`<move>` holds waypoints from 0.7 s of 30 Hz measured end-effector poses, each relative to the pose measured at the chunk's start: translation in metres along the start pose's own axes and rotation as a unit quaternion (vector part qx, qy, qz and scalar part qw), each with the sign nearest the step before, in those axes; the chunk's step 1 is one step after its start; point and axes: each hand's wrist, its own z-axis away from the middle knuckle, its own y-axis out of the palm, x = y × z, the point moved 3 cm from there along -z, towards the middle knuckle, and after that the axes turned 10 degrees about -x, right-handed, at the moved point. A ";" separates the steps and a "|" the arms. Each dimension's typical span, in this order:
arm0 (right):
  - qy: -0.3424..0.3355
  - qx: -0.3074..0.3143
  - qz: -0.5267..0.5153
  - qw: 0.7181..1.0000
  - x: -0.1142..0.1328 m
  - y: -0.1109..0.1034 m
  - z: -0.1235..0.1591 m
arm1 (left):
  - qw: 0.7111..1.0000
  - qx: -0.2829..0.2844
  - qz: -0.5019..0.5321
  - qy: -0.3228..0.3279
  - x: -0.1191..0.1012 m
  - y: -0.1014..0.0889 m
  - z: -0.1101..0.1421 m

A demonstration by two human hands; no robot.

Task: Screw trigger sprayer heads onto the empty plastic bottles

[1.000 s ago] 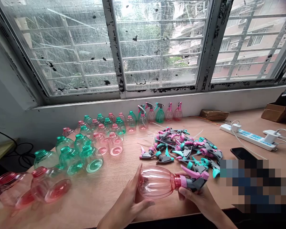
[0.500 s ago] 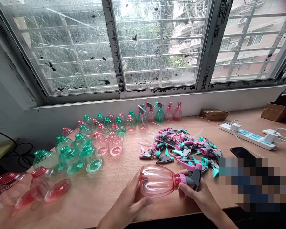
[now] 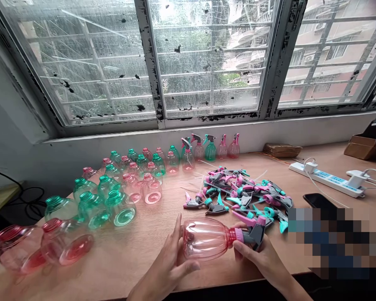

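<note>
A clear pink spray bottle (image 3: pixel 205 239) lies sideways in the air above the table's front edge. On its neck sits a grey-and-pink trigger sprayer (image 3: pixel 253 235). My right hand (image 3: pixel 258 255) is closed around the collar, thumb in front, other fingers partly hidden behind. At the bottle's base is my left hand (image 3: pixel 172 257), its index finger stretched up and its thumb apart; whether its palm touches the base is hard to tell. Just beyond, a heap of loose trigger sprayers (image 3: pixel 238 188) in pink, grey and teal lies on the table.
Headless pink bottles (image 3: pixel 65 244) and green bottles (image 3: pixel 120 209) stand at left. Several bottles with sprayers (image 3: pixel 210 148) line the wall. At right are a power strip (image 3: pixel 329 179), a phone (image 3: pixel 319 201), a brown packet (image 3: pixel 282 150) and a cardboard box (image 3: pixel 362 146).
My left hand has loosened, its fingers lifting and spreading away from the bottle's base. My right hand and the bottle have barely moved.
</note>
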 end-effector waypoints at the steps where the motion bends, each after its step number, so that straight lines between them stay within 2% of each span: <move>1: 0.005 0.000 0.000 1.000 -0.001 0.000 0.000 | 1.000 0.001 -0.008 -0.001 -0.001 -0.001 0.000; 5: 0.010 -0.003 -0.006 1.000 -0.001 -0.001 0.000 | 0.999 0.020 -0.037 0.003 -0.001 0.000 0.000; 9: -0.011 0.016 -0.018 1.000 0.002 0.000 -0.001 | 0.999 0.032 -0.011 0.026 -0.003 0.003 0.001; 16: 0.015 0.031 -0.043 0.999 -0.002 -0.002 -0.001 | 0.998 0.034 -0.024 0.055 0.005 0.005 0.000; 21: 0.029 0.023 -0.031 0.999 -0.005 -0.002 0.001 | 0.999 0.032 0.011 0.017 0.007 0.003 0.000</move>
